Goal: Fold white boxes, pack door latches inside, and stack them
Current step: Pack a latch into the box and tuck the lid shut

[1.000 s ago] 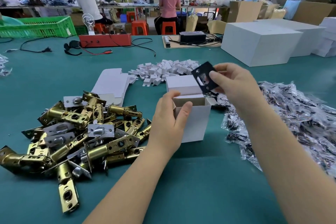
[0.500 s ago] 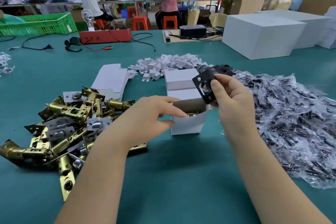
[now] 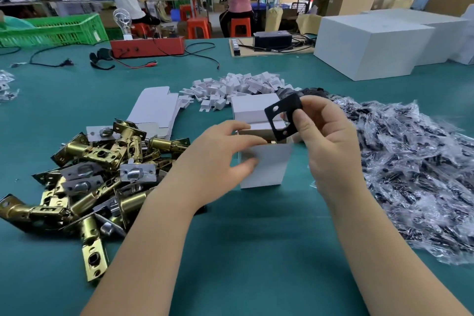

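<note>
A small white box (image 3: 266, 167) stands upright on the green table, its top flap open and a brass latch end showing inside. My left hand (image 3: 218, 159) holds the box, fingers over its open rim and thumb on its front face. My right hand (image 3: 325, 141) pinches a black gasket plate (image 3: 283, 117) with holes, held just above the box opening. A heap of brass door latches (image 3: 95, 177) lies to the left. Flat unfolded white boxes (image 3: 154, 108) lie behind the heap.
A pile of small white card inserts (image 3: 238, 86) sits behind the box. Clear bags of black parts (image 3: 415, 161) cover the right side. Large white cartons (image 3: 369, 43) stand at back right, a red device (image 3: 148, 46) and green crate (image 3: 51, 29) at back left. People work at far tables.
My left hand shifted from the box's left side to its open rim and front. My right hand brought the black plate down closer to the opening.
</note>
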### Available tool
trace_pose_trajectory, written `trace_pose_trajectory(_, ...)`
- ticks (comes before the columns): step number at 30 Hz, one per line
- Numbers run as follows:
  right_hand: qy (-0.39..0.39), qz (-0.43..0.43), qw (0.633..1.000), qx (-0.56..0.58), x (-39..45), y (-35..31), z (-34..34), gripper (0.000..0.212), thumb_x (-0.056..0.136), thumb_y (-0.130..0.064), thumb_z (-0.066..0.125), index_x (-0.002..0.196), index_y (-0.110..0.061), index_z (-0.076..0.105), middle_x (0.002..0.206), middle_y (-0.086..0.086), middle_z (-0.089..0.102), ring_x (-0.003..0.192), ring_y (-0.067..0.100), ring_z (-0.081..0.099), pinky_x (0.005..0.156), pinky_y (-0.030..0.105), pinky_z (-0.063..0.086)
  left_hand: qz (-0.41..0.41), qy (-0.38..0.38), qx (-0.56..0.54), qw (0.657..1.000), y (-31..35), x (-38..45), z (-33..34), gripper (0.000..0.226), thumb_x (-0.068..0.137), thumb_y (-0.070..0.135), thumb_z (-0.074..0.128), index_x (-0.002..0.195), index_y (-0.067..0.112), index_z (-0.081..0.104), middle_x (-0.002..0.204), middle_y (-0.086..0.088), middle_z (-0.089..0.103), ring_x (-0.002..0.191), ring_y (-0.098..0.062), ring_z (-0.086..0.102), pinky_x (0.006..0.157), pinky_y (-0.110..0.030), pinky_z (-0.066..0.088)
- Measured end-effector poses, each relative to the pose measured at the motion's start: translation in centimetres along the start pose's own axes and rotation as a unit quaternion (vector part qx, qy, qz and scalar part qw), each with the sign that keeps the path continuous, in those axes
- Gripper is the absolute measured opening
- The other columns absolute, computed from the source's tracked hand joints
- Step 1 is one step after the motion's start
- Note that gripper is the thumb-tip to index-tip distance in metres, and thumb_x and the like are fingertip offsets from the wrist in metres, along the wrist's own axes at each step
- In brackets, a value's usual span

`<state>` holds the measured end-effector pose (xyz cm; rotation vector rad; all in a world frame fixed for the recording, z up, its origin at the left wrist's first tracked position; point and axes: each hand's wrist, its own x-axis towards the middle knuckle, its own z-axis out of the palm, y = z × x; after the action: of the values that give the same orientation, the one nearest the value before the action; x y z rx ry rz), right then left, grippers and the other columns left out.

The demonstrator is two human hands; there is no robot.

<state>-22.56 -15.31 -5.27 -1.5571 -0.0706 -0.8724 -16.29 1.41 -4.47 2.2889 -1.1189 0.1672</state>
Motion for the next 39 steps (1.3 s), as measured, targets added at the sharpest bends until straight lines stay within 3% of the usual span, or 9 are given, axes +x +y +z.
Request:
trace_pose_trajectory(6, -0.07, -0.067, 0.981, -0.171, -0.5, 0.1, 0.2, 0.021, 0.091, -0.013, 0.052, 0.102, -0.03, 0.06, 0.094, -0.02, 0.063, 0.086, -0.006, 0.056, 0.077, 0.006, 0.04, -0.026, 0.004, -0.104, 0.994, -0.4, 0.4, 0.4, 0.023, 0.088, 0.015, 0.065, 0.104, 0.029, 0.072, 0.122, 0.016, 0.053, 0.104, 0.013, 0.044, 0.081, 0.0, 0.032)
trace_pose_trajectory(10, -0.004, -0.056, 0.991, -0.124, -0.4, 0.3, 0.3, 0.023, 0.094, -0.017, 0.048, 0.097, -0.039, 0.055, 0.09, -0.021, 0.062, 0.084, -0.006, 0.058, 0.076, 0.012, 0.045, -0.048, 0.007, -0.139, 0.989, -0.6, 0.5, 0.7, 0.025, 0.088, 0.018, 0.065, 0.099, 0.04, 0.069, 0.119, 0.02, 0.052, 0.104, 0.007, 0.049, 0.079, -0.009, 0.042)
trace_pose_trajectory(18, 0.058, -0.116, 0.989, -0.07, -0.1, 0.2, 0.1, 0.024, 0.098, -0.009, 0.046, 0.102, -0.031, 0.052, 0.092, -0.017, 0.063, 0.087, 0.004, 0.063, 0.08, 0.021, 0.048, -0.044, 0.006, -0.167, 0.985, -0.3, 0.4, 1.0, 0.028, 0.089, 0.022, 0.066, 0.096, 0.049, 0.068, 0.104, 0.02, 0.051, 0.082, 0.009, 0.049, 0.067, -0.005, 0.04)
trace_pose_trajectory(24, -0.037, -0.102, 0.977, -0.185, -0.6, 0.9, 0.3, 0.018, 0.096, -0.011, 0.045, 0.099, -0.025, 0.057, 0.087, -0.011, 0.063, 0.082, 0.005, 0.059, 0.075, 0.019, 0.046, -0.03, 0.018, -0.127, 0.991, -0.6, 0.5, 1.4, 0.017, 0.089, 0.028, 0.065, 0.102, 0.038, 0.069, 0.101, 0.015, 0.047, 0.083, 0.007, 0.046, 0.07, -0.008, 0.034)
trace_pose_trajectory(27, -0.07, -0.102, 0.971, -0.207, -0.2, 0.7, 0.0, 0.019, 0.095, -0.01, 0.044, 0.095, -0.019, 0.06, 0.083, -0.005, 0.062, 0.078, 0.009, 0.055, 0.072, 0.02, 0.044, -0.02, 0.017, -0.129, 0.991, -0.7, 0.5, 1.5, 0.022, 0.088, 0.029, 0.066, 0.097, 0.048, 0.062, 0.1, 0.016, 0.047, 0.089, 0.004, 0.047, 0.071, -0.005, 0.032)
trace_pose_trajectory(30, -0.126, -0.16, 0.925, -0.321, -0.1, 0.8, 0.0, 0.023, 0.091, -0.007, 0.047, 0.098, -0.007, 0.069, 0.085, 0.004, 0.066, 0.08, 0.018, 0.054, 0.077, 0.034, 0.043, -0.015, 0.029, -0.117, 0.993, -1.0, 0.6, 1.6, 0.027, 0.086, 0.027, 0.068, 0.109, 0.041, 0.064, 0.1, 0.017, 0.047, 0.088, 0.011, 0.046, 0.074, -0.002, 0.031)
trace_pose_trajectory(33, -0.159, -0.159, 0.892, -0.391, -0.5, 0.9, 0.6, 0.026, 0.091, -0.015, 0.051, 0.108, -0.012, 0.07, 0.097, 0.004, 0.068, 0.092, 0.026, 0.055, 0.088, 0.042, 0.042, -0.016, 0.047, -0.098, 0.994, -1.5, 0.7, 1.8, 0.031, 0.087, 0.027, 0.067, 0.117, 0.033, 0.063, 0.101, 0.019, 0.048, 0.087, 0.01, 0.046, 0.074, -0.002, 0.032)
trace_pose_trajectory(36, -0.123, -0.154, 0.892, -0.407, -0.8, 0.9, 0.7, 0.032, 0.091, -0.026, 0.052, 0.114, -0.008, 0.066, 0.112, 0.009, 0.063, 0.107, 0.026, 0.05, 0.1, 0.035, 0.036, -0.012, 0.054, -0.075, 0.996, -1.6, 0.8, 2.1, 0.037, 0.087, 0.029, 0.066, 0.123, 0.031, 0.058, 0.104, 0.02, 0.046, 0.089, 0.009, 0.046, 0.076, -0.004, 0.034)
trace_pose_trajectory(39, -0.053, -0.175, 0.899, -0.399, -0.6, 0.9, 0.5, 0.031, 0.09, -0.026, 0.049, 0.098, -0.006, 0.071, 0.104, 0.01, 0.065, 0.103, 0.021, 0.047, 0.095, 0.033, 0.038, -0.015, 0.064, -0.068, 0.995, -1.6, 0.8, 2.2, 0.033, 0.087, 0.029, 0.066, 0.119, 0.031, 0.059, 0.109, 0.015, 0.05, 0.093, 0.005, 0.048, 0.078, -0.006, 0.035)
